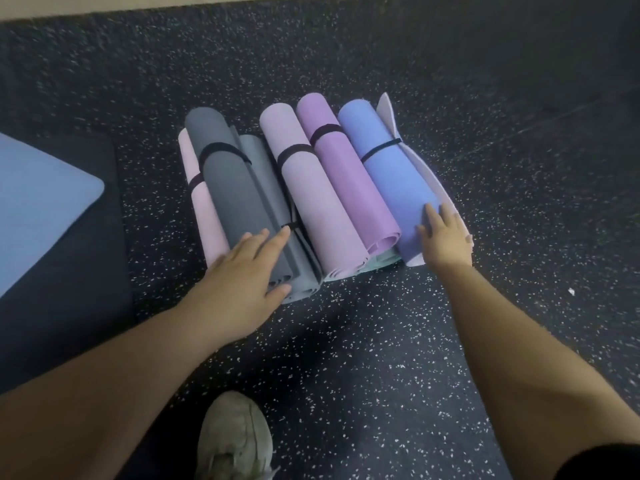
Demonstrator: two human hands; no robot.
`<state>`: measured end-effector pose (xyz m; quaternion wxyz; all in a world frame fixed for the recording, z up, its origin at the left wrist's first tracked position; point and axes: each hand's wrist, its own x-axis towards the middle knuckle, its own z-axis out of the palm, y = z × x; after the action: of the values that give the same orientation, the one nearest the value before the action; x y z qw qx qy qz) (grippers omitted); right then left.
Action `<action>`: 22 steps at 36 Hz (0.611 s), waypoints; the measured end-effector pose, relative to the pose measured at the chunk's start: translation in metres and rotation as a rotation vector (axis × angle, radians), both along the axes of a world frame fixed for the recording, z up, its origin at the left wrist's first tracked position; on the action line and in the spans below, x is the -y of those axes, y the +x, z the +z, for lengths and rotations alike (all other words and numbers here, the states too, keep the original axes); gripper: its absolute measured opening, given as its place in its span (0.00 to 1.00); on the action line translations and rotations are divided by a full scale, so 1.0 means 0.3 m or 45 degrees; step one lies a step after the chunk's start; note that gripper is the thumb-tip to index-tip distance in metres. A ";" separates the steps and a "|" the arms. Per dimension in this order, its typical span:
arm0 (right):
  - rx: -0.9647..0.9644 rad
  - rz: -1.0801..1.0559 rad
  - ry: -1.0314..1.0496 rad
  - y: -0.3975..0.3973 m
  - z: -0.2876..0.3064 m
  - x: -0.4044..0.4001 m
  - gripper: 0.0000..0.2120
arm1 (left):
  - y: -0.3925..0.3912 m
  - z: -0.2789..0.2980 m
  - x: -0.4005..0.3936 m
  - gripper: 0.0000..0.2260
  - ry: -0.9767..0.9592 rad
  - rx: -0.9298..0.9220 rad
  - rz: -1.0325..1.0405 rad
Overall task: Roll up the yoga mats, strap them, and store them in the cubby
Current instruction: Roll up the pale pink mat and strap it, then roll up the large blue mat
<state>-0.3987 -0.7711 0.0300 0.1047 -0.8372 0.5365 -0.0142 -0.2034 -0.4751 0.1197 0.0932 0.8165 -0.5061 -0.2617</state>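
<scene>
Several rolled yoga mats lie side by side on the speckled floor, each with a black strap around it. From left: a pale pink mat, a dark grey mat, a lilac mat, a purple mat and a blue mat with a white underside. My left hand rests with straight fingers on the near end of the grey mat. My right hand lies flat on the near end of the blue mat.
A flat light blue mat lies unrolled on a black mat at the left. My grey shoe stands on the floor below the rolls. A pale wall base runs along the top.
</scene>
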 end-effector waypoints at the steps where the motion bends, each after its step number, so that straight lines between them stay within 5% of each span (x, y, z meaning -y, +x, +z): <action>1: 0.001 -0.012 -0.021 -0.017 -0.014 -0.020 0.20 | -0.002 0.001 0.000 0.35 0.000 0.003 -0.001; 8: -0.136 -0.009 -0.047 -0.019 0.003 -0.142 0.34 | -0.031 0.019 0.003 0.33 -0.006 0.055 -0.077; 14: -0.055 0.062 0.084 0.019 0.048 -0.219 0.26 | -0.063 0.079 -0.017 0.33 -0.038 0.104 -0.078; 22: 0.228 0.157 0.121 0.080 0.251 -0.480 0.27 | -0.113 0.247 -0.072 0.32 0.014 0.237 0.188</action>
<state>-0.3746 -0.6271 0.1053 0.1927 -0.8582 0.4724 -0.0570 -0.2372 -0.4534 0.1937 0.0601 0.8728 -0.4497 -0.1800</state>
